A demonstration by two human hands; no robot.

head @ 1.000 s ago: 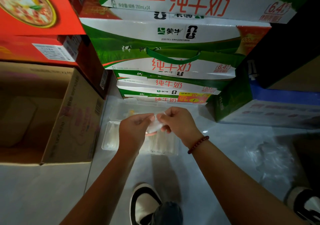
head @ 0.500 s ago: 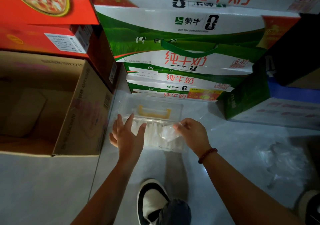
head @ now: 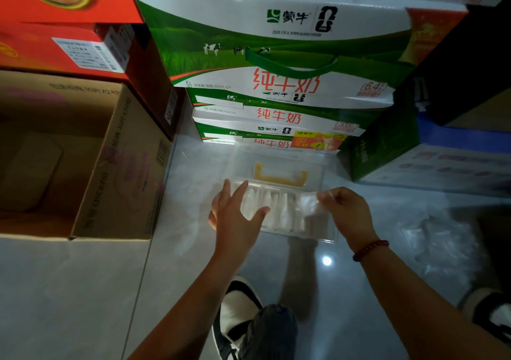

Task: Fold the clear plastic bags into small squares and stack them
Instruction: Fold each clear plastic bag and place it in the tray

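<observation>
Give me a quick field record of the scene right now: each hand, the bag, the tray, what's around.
left hand: open, fingers spread above the left part of the tray, holding nothing
right hand: pinches a folded bag
folded bag: small clear piece, held over the tray's right part
tray: clear plastic container on the floor with rows of folded bags inside
loose bags: unfolded pile on the floor, right
surroundings: milk cartons stacked behind; open cardboard box on the left
</observation>
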